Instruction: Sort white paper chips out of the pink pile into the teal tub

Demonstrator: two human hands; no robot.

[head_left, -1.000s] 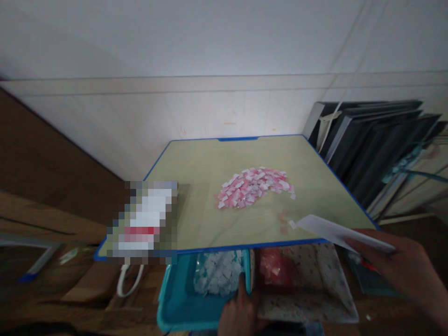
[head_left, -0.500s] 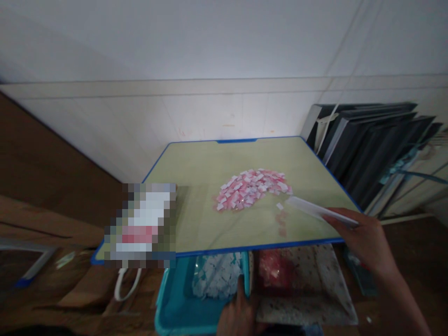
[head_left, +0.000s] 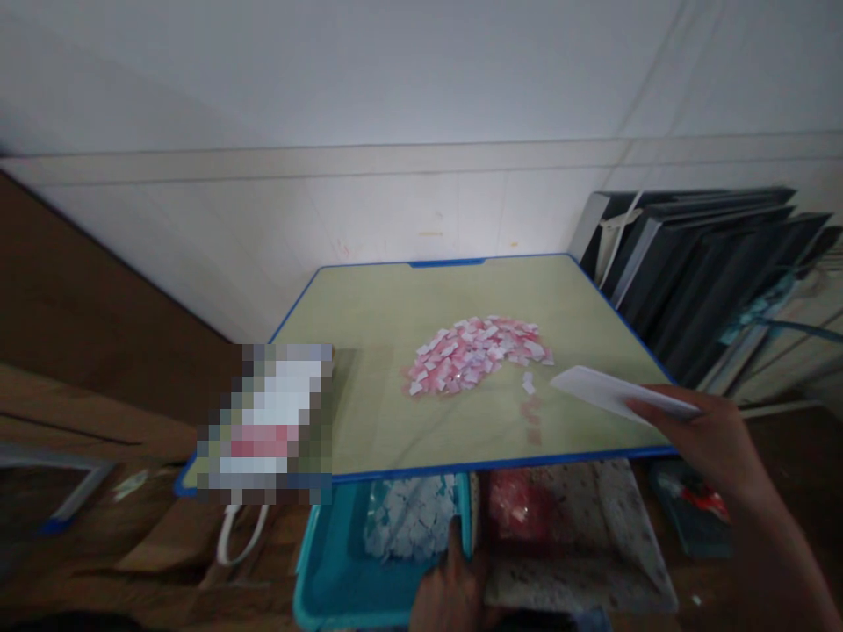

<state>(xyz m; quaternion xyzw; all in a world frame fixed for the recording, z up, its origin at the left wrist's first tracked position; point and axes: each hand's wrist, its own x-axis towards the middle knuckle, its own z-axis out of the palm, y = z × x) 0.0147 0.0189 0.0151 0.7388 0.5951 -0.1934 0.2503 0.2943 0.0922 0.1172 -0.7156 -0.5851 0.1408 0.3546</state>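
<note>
My right hand (head_left: 704,430) pinches a flat white strip (head_left: 606,395) over the board's right side. The strip's blunt far end is a little to the right of a heap of small pink-and-white square pieces (head_left: 471,355). A small white piece (head_left: 528,383) or two lie apart from the heap, above faint pink smears. Below the board's front edge, my left hand (head_left: 449,590) is closed at the right rim of a teal basin (head_left: 309,570), index finger stretched along its inner wall. In the basin is a pile of white square pieces (head_left: 412,518).
The pale yellow board (head_left: 369,298) has a blue edge and stands against a white wall (head_left: 382,215). A blurred-out object (head_left: 277,412) lies at its left. Below is a stained metal tray (head_left: 612,544) with a red packet (head_left: 517,505). Dark panels (head_left: 717,263) lean at right.
My right hand has moved right with the white strip, drawing it away from the heap and turning its broad face more into view. My left hand has stayed at the basin.
</note>
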